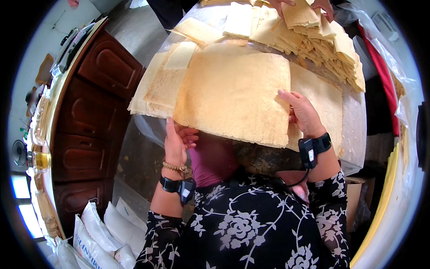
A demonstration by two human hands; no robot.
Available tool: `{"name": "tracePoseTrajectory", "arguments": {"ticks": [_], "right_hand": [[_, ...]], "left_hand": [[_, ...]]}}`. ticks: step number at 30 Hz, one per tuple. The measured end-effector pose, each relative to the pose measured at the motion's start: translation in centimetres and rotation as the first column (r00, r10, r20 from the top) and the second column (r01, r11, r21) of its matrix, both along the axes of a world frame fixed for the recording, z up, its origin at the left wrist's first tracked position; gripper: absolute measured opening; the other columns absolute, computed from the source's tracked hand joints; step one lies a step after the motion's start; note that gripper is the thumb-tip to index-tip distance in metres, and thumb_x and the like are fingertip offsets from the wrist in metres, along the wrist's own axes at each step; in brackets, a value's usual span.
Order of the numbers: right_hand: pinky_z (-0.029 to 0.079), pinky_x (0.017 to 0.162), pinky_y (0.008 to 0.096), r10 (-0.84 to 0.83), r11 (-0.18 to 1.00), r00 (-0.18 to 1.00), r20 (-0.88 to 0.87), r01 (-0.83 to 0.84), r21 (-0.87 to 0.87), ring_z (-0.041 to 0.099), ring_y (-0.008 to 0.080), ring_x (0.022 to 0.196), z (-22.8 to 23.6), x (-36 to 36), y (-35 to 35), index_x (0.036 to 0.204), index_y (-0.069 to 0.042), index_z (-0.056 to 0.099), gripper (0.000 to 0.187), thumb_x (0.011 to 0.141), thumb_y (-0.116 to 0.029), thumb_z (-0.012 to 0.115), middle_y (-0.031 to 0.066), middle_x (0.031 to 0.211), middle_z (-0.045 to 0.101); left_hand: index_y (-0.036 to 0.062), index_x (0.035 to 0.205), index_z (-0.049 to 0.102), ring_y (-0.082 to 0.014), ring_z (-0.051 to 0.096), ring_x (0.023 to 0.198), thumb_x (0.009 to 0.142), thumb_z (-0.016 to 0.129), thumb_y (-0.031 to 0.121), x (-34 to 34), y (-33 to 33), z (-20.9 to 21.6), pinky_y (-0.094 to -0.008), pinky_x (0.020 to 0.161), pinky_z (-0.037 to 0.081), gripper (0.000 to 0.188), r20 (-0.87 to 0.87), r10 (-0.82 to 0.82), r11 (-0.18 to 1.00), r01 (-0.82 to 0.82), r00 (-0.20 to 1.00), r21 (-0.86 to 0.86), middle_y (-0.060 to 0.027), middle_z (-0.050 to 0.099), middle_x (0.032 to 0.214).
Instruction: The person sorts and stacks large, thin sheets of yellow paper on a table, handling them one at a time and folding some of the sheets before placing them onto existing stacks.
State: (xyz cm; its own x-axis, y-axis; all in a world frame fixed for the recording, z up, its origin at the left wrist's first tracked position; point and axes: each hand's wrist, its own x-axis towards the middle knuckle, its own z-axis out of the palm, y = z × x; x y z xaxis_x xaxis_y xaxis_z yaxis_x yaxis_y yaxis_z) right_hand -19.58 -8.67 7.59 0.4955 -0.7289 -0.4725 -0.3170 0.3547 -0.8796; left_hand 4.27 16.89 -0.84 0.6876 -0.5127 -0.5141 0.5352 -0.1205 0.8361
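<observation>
A large, thin, tan sheet [235,92] with a rough lower edge is spread in front of me, over other similar sheets. It looks like dried bean curd skin. My right hand [304,112] pinches its right edge, thumb on top and fingers partly hidden underneath. At the lower left corner is my left hand [177,139]; its thumb points up beside the corner, apart from its loosely bent fingers just below the edge. A flat stack of sheets [154,101] lies left of the large sheet, and another sheet [320,96] lies to its right.
Across the plastic-covered table [356,121], another person's hands [322,6] handle a tall pile of folded sheets [313,42]. Dark wooden cabinets [87,107] line the left side. White sacks [98,228] stand at lower left, and a cardboard box [356,193] at lower right.
</observation>
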Motion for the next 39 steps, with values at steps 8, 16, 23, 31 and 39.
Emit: {"name": "tracePoseTrajectory", "arguments": {"ticks": [8,16,23,31,39], "right_hand": [[0.041,0.045,0.0181,-0.098,0.991,0.974,0.204,0.077,0.107,0.054,0.0004,0.056,-2.1,-3.3,1.6,0.106,-0.006,0.062,0.028,0.092,-0.030,0.069,-0.0045,0.078,0.063],[0.044,0.046,0.0189,-0.233,0.965,0.958,0.166,0.207,0.163,0.061,0.0045,0.061,-2.3,-4.4,4.8,0.113,-0.003,0.061,0.032,0.093,-0.028,0.067,-0.0007,0.083,0.066],[0.042,0.045,0.0181,-0.175,0.979,0.977,0.125,0.159,0.127,0.061,0.0053,0.063,-3.3,-5.7,4.8,0.114,-0.003,0.061,0.034,0.092,-0.028,0.070,0.0007,0.088,0.067],[0.051,0.059,0.0214,-0.164,0.958,0.973,0.159,0.119,0.260,0.065,0.0082,0.070,-2.6,-5.7,5.6,0.112,-0.006,0.063,0.028,0.092,-0.024,0.070,0.0004,0.088,0.069],[0.059,0.077,0.0308,-0.119,0.990,0.956,0.267,0.092,0.110,0.067,0.0209,0.101,0.5,-6.8,6.2,0.145,-0.003,0.043,0.058,0.095,-0.022,0.067,0.0125,0.122,0.062]], "left_hand": [[0.0062,0.105,0.058,-0.0210,0.068,0.073,0.099,0.051,0.055,-1.4,0.9,-0.3,-0.0324,0.060,0.054,0.050,-0.121,-0.143,0.976,0.120,0.982,-0.181,-0.0097,0.069,0.088],[0.0078,0.116,0.061,-0.0207,0.071,0.085,0.099,0.062,0.036,-2.6,0.4,-0.6,-0.0360,0.070,0.058,0.033,-0.260,0.003,0.934,-0.095,0.966,-0.344,-0.0053,0.071,0.098],[0.0060,0.125,0.059,-0.0198,0.070,0.093,0.100,0.060,0.028,-2.7,-2.3,2.4,-0.0354,0.075,0.059,0.033,-0.185,-0.077,0.943,0.011,0.980,-0.333,-0.0080,0.070,0.111],[-0.0055,0.130,0.056,-0.0175,0.061,0.111,0.099,0.061,0.016,-1.5,-5.5,8.3,-0.0299,0.097,0.047,0.039,0.374,-0.024,0.952,0.135,0.927,-0.274,-0.0091,0.065,0.123],[0.0011,0.122,0.067,-0.0104,0.064,0.103,0.100,0.063,0.012,-1.0,-11.0,21.1,-0.0275,0.091,0.051,0.025,0.936,0.078,0.680,0.668,0.344,-0.303,-0.0037,0.069,0.115]]}}
